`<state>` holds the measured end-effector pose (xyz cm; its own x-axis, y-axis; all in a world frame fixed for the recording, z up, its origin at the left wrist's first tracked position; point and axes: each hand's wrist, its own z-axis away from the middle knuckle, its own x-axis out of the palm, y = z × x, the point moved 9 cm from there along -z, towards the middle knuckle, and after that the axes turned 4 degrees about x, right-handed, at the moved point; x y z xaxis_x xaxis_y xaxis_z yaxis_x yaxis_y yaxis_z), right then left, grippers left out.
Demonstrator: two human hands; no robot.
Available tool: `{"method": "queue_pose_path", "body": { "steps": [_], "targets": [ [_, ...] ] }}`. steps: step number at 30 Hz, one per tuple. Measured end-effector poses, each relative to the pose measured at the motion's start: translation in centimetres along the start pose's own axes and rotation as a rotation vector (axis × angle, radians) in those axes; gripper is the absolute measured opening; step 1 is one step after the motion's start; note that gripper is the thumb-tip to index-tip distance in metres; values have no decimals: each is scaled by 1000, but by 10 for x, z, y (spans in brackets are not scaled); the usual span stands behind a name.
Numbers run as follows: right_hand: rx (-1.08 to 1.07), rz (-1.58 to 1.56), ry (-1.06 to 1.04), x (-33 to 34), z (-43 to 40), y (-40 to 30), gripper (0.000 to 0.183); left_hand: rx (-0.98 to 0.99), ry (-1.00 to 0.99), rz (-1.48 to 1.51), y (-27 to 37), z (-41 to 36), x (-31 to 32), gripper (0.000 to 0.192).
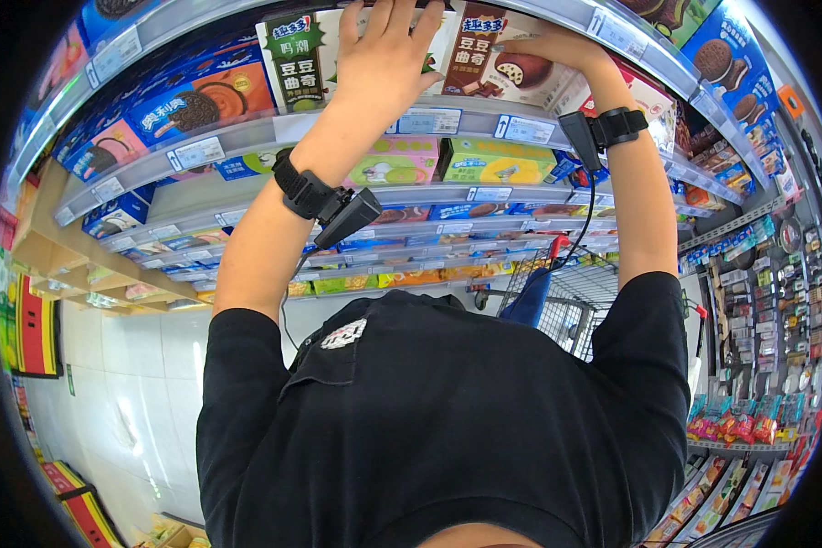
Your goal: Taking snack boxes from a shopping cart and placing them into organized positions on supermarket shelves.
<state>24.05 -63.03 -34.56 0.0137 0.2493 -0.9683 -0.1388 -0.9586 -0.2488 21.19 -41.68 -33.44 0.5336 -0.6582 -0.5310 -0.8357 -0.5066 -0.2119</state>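
Note:
My left hand (pixel 388 58) lies spread across the front of a white and green Chips Ahoy cookie box (pixel 294 65), on a supermarket shelf. Its fingers are apart, and the tips reach the picture's upper edge. Beside that box stands a brown and white Chips Ahoy cookie box (pixel 479 58). Across its upper front reaches my right hand (pixel 555 49), a digit pointing left over the picture of a cookie. The other right fingers are hidden, so its grip is unclear. Each wrist wears a black strap with a small cabled device.
A clear shelf edge (pixel 274 130) with price tags runs below the boxes. Blue Oreo boxes (pixel 192 103) stand to the left. Lower shelves hold more boxes. A wire shopping cart (pixel 562 294) is by the right arm. Hanging goods (pixel 760 308) line the right side.

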Motion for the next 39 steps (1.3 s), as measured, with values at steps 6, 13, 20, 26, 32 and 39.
{"method": "queue_pose_path", "body": {
  "steps": [6,13,20,26,32,39],
  "targets": [
    [-450,187,79,8,-15,18,39,-113,25,-3,-5,-4,-1,71],
    [45,-317,-71,-4,17,11,37,-143,57,-5,2,-4,9,71],
    [97,-249,-29,-10,15,25,38,-136,64,1,8,-7,-1,73],
    [-152,76,257,-29,23,-3,58,-122,70,-150,9,-3,5,71],
    [-93,238,309,-41,33,21,58,-46,0,-155,47,-42,2,70],
    [-182,351,501,-72,74,7,68,27,-221,-139,116,-100,21,72]
  ]
}}
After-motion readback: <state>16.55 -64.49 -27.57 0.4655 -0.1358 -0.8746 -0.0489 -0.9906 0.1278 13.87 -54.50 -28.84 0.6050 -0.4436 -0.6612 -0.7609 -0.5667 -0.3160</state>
